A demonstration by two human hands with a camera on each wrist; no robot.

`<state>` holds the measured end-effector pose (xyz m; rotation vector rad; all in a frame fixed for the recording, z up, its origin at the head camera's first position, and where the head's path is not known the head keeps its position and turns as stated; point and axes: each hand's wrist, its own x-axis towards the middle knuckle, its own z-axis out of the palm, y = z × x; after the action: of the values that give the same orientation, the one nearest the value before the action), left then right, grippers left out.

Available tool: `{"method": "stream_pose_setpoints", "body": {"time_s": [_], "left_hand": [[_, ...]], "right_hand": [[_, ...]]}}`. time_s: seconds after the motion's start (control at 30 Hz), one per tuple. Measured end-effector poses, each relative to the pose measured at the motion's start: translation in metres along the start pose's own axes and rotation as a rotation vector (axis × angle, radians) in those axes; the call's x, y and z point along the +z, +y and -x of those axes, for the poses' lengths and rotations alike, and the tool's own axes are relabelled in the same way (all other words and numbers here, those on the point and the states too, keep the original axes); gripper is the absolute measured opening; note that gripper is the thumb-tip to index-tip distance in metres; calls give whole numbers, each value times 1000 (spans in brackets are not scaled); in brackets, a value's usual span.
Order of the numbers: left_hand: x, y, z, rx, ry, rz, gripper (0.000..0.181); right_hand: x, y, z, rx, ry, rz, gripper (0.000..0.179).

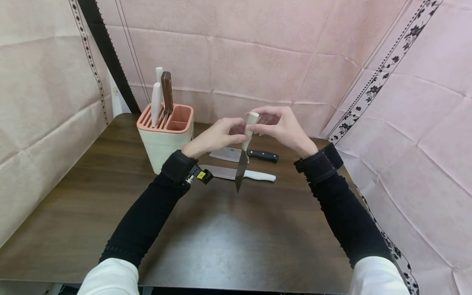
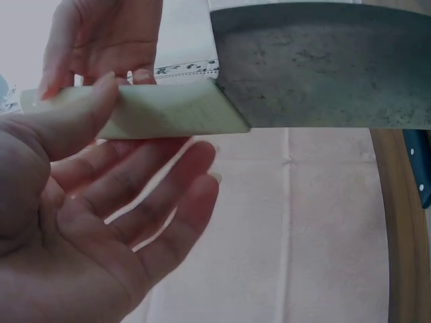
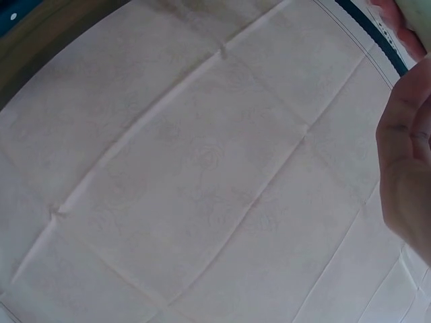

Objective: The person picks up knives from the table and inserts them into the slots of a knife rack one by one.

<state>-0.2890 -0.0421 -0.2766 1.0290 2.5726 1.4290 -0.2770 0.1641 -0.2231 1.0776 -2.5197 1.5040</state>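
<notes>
A cleaver with a pale cream-green handle hangs over the table, its broad blade pointing down. My left hand pinches the handle between thumb and fingers, the other fingers loosely spread in the left wrist view. From the other side my right hand pinches the handle near its butt end. In the right wrist view that hand shows only at the right edge. Behind the cleaver, a black-handled knife and a white-handled knife lie on the table, partly covered by its blade.
A cream knife block with an orange top stands at the left back, holding two white-handled knives and a brown-handled one. The wooden table ends close to a pink cloth wall behind and at the sides.
</notes>
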Motion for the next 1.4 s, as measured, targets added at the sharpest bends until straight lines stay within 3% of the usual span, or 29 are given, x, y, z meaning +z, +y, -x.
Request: {"method": "stream_pose_setpoints", "body": {"time_s": [0.3,0.63,0.8,0.93,1.13,1.4], "left_hand": [[0,-3,0,5,-32,51,29],[0,-2,2,24,-21,32,24],[-3,0,5,44,10,-14,22],[-6,-2,9,38,58,9,22],[-7,-2,13,33,150,13,24],[-4,5,8,32,235,-112,25]], "right_hand": [[-4,28,-7,2,-43,-47,32],[-4,28,-6,-17,-52,-73,33],[0,28,-7,-44,-26,-122,31],[9,24,-10,-83,18,-156,28],[15,18,-10,-102,157,-174,26],[19,12,-19,-139,196,-51,28]]}}
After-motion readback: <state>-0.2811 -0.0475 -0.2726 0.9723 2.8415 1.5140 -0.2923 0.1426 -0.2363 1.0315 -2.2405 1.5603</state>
